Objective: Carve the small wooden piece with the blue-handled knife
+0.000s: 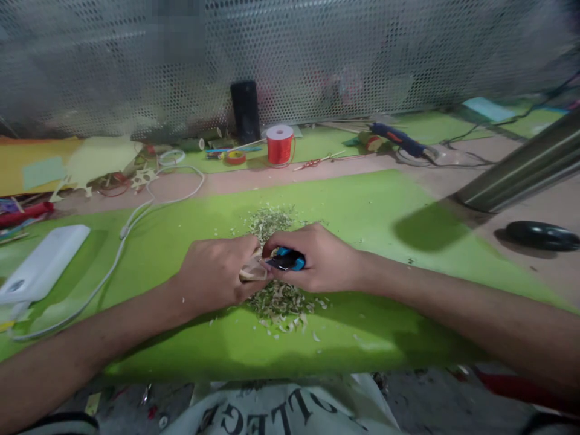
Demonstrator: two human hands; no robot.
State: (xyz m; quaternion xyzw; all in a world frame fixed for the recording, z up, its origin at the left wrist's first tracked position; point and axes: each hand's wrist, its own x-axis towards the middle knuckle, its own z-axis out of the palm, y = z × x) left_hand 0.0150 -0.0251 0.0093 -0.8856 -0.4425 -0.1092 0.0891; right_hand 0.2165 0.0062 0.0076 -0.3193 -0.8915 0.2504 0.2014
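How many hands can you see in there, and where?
2: the left hand grips a pale piece; the right hand, beside it, holds a blue-and-black tool. Both are over the shavings. No others show.

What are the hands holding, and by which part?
Right hand: blue-and-black tool, by its body. Left hand: pale piece, fist around it; gripped part mostly hidden.
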